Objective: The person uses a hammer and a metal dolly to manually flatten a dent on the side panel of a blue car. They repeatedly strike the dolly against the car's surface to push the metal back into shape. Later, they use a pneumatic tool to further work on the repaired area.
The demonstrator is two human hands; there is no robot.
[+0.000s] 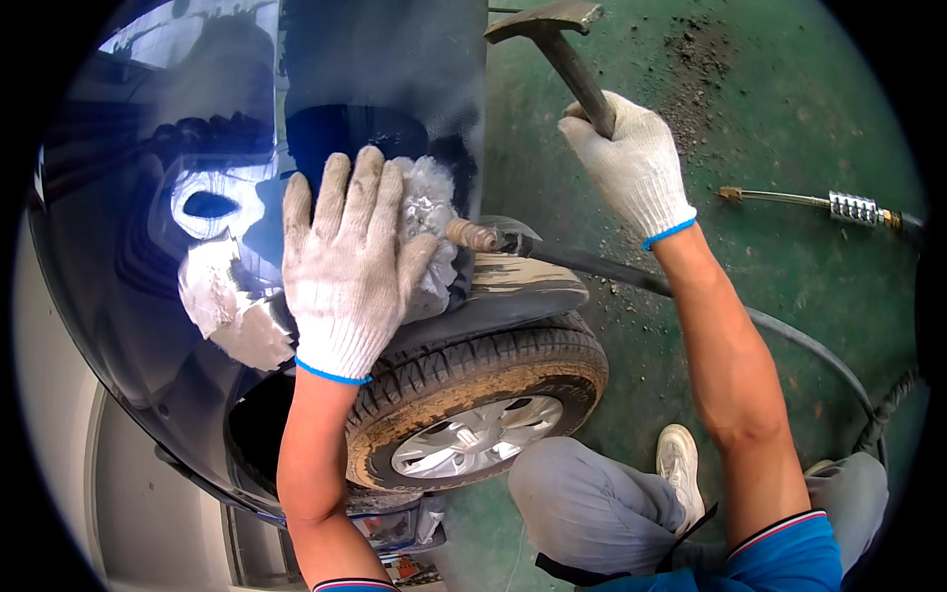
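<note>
While grey-trousered knees and a blue sleeve with red-and-white trim fill the lower right, the left hand lies palm down on the car, gloved in soiled whitish knit with a blue cuff edge. Its fingers are extended and slightly parted, the thumb spread toward a crumpled, translucent whitish wad just beside it; whether the palm pins part of that wad cannot be told. The right hand, in a matching glove, is closed in a fist round the handle of a hammer, raised to the right of the bodywork and apart from it. The hammer is dark and scuffed, its head tapering at one end and broader, with worn edges, at the other.

Dark blue and glossy, the car's panel carries bright reflections and, left of the wrist, a ragged silvery patch. A black hose with a tan, wrapped-looking end reaches the wad's edge. Below, a mud-caked tyre surrounds a silver wheel; any sidewall lettering or hub badge is too dirty or small to read.

Farther off, on the green floor, lie a brass-tipped metal nozzle and scattered dark grit.
</note>
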